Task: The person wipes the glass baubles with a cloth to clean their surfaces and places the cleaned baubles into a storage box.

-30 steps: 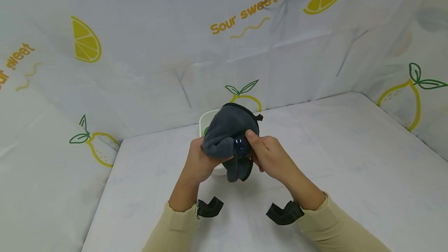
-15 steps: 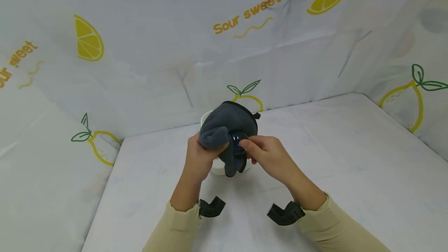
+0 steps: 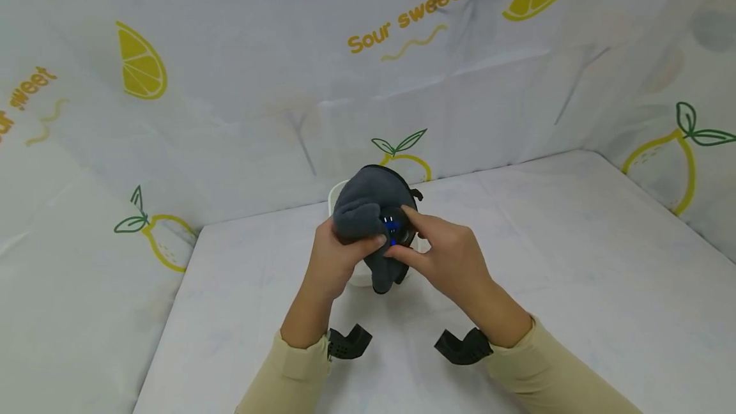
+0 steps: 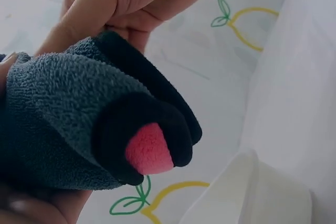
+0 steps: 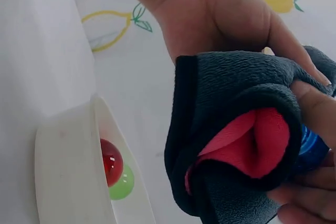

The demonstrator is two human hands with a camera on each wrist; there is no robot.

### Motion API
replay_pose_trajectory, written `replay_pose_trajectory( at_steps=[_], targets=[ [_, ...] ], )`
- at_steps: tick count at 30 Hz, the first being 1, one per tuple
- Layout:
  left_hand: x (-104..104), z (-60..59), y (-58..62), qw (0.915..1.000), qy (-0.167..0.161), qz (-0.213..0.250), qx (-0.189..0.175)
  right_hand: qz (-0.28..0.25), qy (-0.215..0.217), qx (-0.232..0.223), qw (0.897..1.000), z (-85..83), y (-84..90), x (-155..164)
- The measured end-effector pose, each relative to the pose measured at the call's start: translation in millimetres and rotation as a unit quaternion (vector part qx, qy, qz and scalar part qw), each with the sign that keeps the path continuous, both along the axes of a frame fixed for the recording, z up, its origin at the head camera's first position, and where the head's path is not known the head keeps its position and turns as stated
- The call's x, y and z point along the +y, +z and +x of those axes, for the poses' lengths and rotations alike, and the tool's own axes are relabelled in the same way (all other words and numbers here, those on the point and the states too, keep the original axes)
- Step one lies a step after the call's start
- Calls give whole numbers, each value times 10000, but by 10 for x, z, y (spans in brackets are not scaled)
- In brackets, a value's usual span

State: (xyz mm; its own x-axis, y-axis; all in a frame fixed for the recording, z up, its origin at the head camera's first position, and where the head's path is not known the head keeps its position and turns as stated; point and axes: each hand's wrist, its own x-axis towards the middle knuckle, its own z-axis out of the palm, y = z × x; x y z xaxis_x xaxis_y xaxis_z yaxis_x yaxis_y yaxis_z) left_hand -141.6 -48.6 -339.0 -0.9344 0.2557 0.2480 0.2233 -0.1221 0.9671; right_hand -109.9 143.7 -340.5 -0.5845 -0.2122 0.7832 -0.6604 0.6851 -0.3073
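Bowl holds red ball, green ball

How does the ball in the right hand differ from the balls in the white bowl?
The blue ball is pinched in the right hand against the grey cloth that the left hand grips; the red ball and green ball lie loose in the bowl. The blue ball is half hidden by cloth and fingers; the other two are bare. All look glossy and round.
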Motion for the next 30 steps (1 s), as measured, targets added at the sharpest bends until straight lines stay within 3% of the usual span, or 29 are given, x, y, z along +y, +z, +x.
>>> replay_pose_trajectory(
  at_steps=[4,9,13,18,22,27,30],
  targets=[
    [22,15,13,9999,26,53,-91,328,-180,636,9973,-1,-6,-18],
    [5,9,17,9997,182,92,-124,251,14,852,9960,-10,-1,-30],
    [-29,-4,27,9994,300,167,-52,-51,333,558,9979,-13,25,-1],
    [-50,-10,33,9980,530,315,107,-621,839,-343,9939,-9,74,42],
    [-49,-10,36,9968,553,536,217,-1374,1265,-1292,9739,-13,90,70],
    [-58,-10,27,9970,579,480,172,-2444,1867,-2222,9252,-22,87,95],
    [-59,-2,23,9980,598,161,154,-2767,1811,-2630,9064,-25,80,100]
  ],
)
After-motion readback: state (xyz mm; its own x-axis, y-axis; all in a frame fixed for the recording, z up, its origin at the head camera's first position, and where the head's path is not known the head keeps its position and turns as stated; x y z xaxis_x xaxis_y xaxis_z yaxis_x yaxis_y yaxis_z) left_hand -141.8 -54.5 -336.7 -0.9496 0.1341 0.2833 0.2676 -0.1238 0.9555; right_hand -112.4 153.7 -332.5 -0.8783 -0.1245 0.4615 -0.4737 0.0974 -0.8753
